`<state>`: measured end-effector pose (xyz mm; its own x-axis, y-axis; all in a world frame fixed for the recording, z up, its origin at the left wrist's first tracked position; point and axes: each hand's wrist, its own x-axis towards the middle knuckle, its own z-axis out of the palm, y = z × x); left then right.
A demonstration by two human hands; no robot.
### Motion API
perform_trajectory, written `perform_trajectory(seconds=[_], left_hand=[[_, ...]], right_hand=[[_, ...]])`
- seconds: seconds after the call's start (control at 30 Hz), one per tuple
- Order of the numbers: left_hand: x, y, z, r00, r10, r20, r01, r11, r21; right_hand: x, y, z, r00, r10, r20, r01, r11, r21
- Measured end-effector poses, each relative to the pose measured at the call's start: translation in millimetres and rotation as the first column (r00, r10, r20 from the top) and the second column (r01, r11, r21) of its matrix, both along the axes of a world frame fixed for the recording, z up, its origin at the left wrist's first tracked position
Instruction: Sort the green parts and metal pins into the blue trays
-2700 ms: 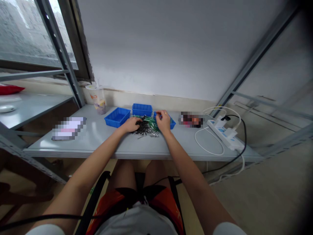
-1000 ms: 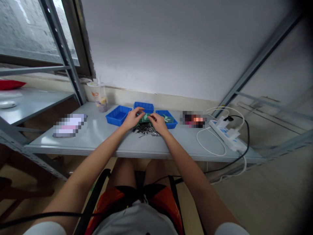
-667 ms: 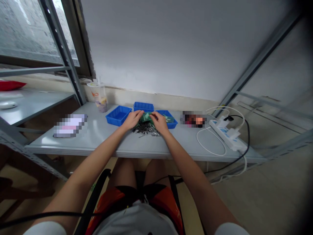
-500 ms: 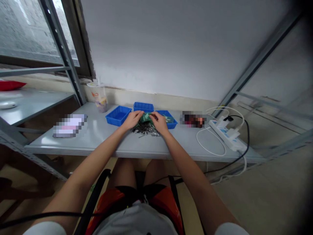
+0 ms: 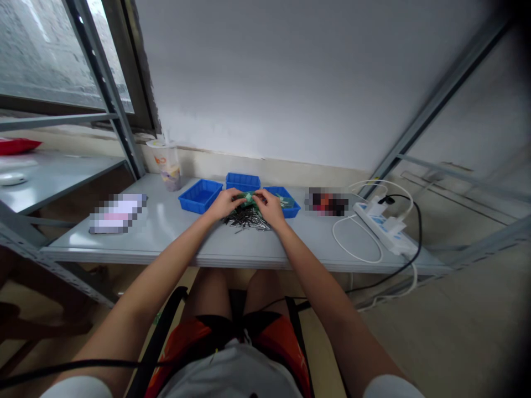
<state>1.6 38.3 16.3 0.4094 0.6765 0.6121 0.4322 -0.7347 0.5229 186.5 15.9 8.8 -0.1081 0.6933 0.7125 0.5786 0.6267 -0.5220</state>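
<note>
Both hands meet over the middle of the table. My left hand (image 5: 225, 203) is closed on the left side of a small green plastic bag (image 5: 249, 197), and my right hand (image 5: 268, 205) pinches its right side. Below them, a loose pile of thin metal pieces, like screws or pins (image 5: 248, 217), lies on the table. Around the hands stand a blue tray (image 5: 201, 195) at the left, another blue tray (image 5: 243, 181) behind, and a third blue tray (image 5: 293, 211) at the right, with green bag material in it.
The grey table (image 5: 166, 232) runs along the wall. A drink cup (image 5: 168, 168) and a blurred phone-like object (image 5: 118, 213) are at the left. To the right lie a pixelated item (image 5: 327, 202) and a white power strip (image 5: 384, 231) with looping cables.
My hands shift the green bag very slightly, and its folds look flatter between the fingers. The trays and metal pile stay put.
</note>
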Motion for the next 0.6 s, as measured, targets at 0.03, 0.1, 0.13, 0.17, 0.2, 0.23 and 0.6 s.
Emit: perform_trajectory(seconds=[0.03,0.1,0.13,0.17,0.2,0.23,0.6], left_hand=[[-0.2,0.3,-0.1,1.000,0.005,-0.012,-0.004,1.000,0.014],[-0.6,0.1,0.0,1.000,0.011,-0.025,-0.010,0.999,0.041],[-0.7,-0.1,0.1,1.000,0.013,-0.027,-0.011,0.998,0.056],[-0.9,-0.2,0.2,0.999,0.014,-0.030,-0.012,0.997,0.071],[-1.1,-0.3,0.1,0.999,0.015,-0.032,-0.012,0.996,0.087],[-1.4,-0.2,0.0,0.999,0.016,-0.034,-0.013,0.995,0.103],[-5.3,2.7,0.6,1.000,0.000,-0.024,0.004,0.983,0.185]], right_hand=[[0.0,-0.2,0.0,1.000,-0.004,0.005,0.004,1.000,-0.002],[-0.1,-0.7,0.2,1.000,-0.011,0.010,0.011,1.000,-0.002],[-0.1,-1.0,0.4,1.000,-0.014,0.012,0.014,1.000,-0.002],[-0.1,-1.2,0.6,1.000,-0.017,0.013,0.017,1.000,-0.003],[-0.1,-1.5,0.8,1.000,-0.019,0.014,0.019,1.000,-0.005],[-0.2,-1.7,1.0,1.000,-0.015,0.015,0.015,1.000,-0.008],[-1.0,-0.8,0.6,0.996,0.005,0.084,-0.003,1.000,-0.018]])
